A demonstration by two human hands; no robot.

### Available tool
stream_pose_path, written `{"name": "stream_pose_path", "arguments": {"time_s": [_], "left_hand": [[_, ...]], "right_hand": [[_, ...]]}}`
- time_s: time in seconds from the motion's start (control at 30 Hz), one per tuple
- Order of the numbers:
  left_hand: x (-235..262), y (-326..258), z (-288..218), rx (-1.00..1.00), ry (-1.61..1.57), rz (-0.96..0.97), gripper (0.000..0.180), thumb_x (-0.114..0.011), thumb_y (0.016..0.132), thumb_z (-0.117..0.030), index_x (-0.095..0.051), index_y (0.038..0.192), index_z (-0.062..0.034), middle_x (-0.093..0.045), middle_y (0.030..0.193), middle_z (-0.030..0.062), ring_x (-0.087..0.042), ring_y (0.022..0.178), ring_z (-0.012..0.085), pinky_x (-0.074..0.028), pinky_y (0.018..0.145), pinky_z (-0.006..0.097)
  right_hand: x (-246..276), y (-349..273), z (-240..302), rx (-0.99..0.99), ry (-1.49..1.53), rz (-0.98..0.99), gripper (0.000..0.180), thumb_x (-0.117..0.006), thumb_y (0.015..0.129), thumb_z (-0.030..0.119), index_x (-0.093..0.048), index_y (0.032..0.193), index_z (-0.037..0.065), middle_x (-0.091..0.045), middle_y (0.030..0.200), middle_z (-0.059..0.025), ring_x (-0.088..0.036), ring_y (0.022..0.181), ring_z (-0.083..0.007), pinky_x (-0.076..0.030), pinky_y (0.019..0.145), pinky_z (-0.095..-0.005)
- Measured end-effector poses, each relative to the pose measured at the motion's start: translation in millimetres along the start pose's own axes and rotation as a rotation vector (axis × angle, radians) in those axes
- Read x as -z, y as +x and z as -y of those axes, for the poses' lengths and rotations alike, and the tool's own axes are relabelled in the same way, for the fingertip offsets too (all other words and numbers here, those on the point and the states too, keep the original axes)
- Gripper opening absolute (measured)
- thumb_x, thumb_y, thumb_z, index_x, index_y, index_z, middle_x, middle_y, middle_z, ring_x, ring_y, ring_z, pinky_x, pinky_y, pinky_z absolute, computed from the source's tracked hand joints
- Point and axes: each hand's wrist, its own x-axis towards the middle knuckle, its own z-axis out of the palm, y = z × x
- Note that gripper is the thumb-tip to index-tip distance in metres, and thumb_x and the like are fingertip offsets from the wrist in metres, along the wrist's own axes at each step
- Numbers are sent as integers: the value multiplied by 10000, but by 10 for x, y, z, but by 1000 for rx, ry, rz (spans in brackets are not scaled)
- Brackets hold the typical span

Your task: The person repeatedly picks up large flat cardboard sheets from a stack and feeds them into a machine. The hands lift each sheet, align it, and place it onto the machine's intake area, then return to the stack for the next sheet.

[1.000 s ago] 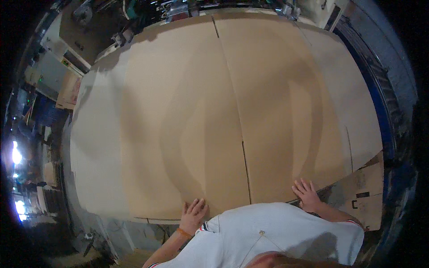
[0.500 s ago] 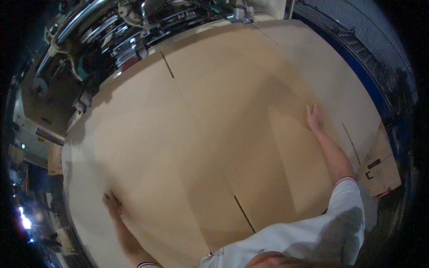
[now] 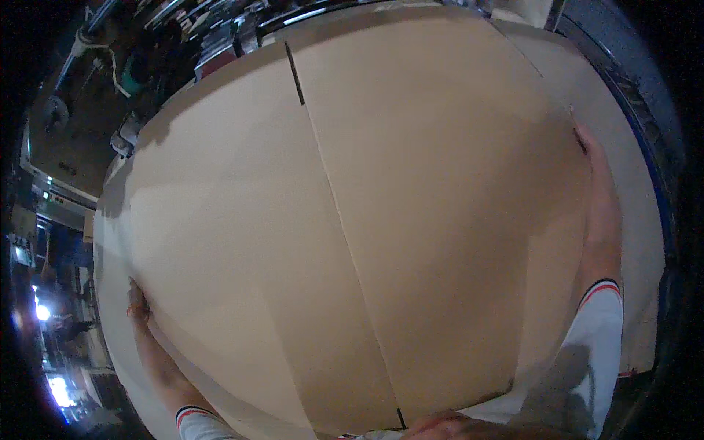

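Observation:
A very large flat brown cardboard sheet (image 3: 411, 220) with a long crease and slits down its middle fills most of the head view, raised close to me. My left hand (image 3: 136, 304) grips its left edge, fingers partly hidden behind the board. My right hand (image 3: 587, 143) holds the right edge, arm stretched out along it in a white sleeve with dark and red cuff stripes.
More cardboard sheets (image 3: 631, 242) lie beneath, showing at the right and lower left. Machinery with metal rollers and pipes (image 3: 220, 37) stands at the back. A blue machine frame (image 3: 645, 132) runs along the right. Bright lights (image 3: 40, 312) glow at the far left.
My hands went from resting near the sheet's front edge to spreading wide at its left and right edges. The sheet has since come up much closer and fills the view.

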Motion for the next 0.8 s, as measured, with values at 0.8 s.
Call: {"name": "stream_pose_path", "arguments": {"time_s": [0.8], "left_hand": [[-222, -299, -128, -136, 429, -284, 744, -222, 991, -536, -631, 1095, 77, -663, 1074, 236, -610, 1033, 431, -469, 854, 493]], "right_hand": [[-402, -281, 159, 17, -799, -622, 829, -119, 937, 640, -526, 1322, 29, -465, 1398, -201, -399, 1330, -364, -282, 1106, -466]]}}
